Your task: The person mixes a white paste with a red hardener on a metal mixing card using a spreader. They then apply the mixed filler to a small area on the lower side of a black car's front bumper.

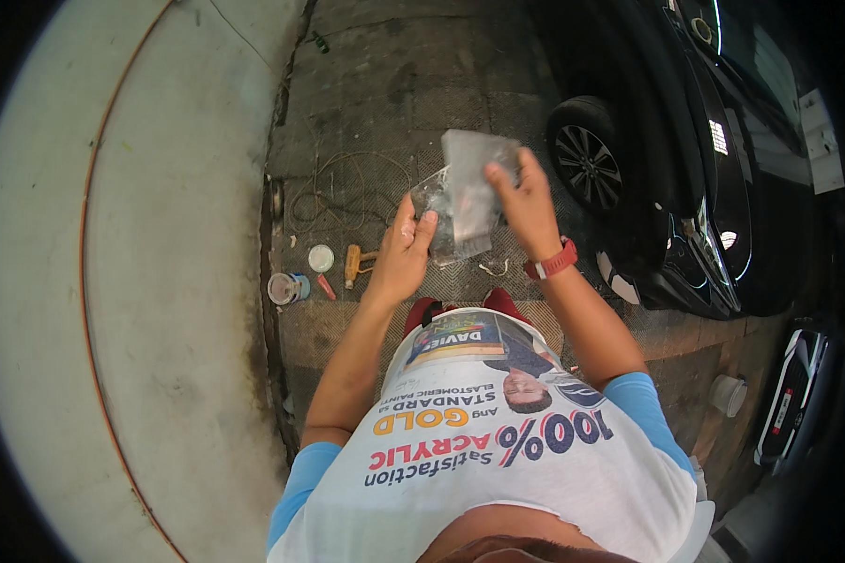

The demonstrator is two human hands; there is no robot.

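In front of my chest, my left hand [406, 251] is closed on the edge of a clear, whitish-smeared plastic sheet [430, 199], thumb on top. A pale grey, flat sheet [471, 164] lies across the clear one, its lower end overlapping it. Fingers of my right hand [528, 205] pinch the grey sheet along its right edge; this hand is slightly blurred, and its fingertips are partly hidden. The grey sheet's material cannot be made out. A red watch [552, 260] is on my right wrist.
On the floor at left stand a paint can [287, 288], a white round lid [320, 258], a small red object [326, 287] and a yellow-brown tool [354, 266]. Beyond lies a coiled cable [333, 202]. A black car [714, 188] with its wheel [586, 155] is at right; a wall [178, 281] borders the left.
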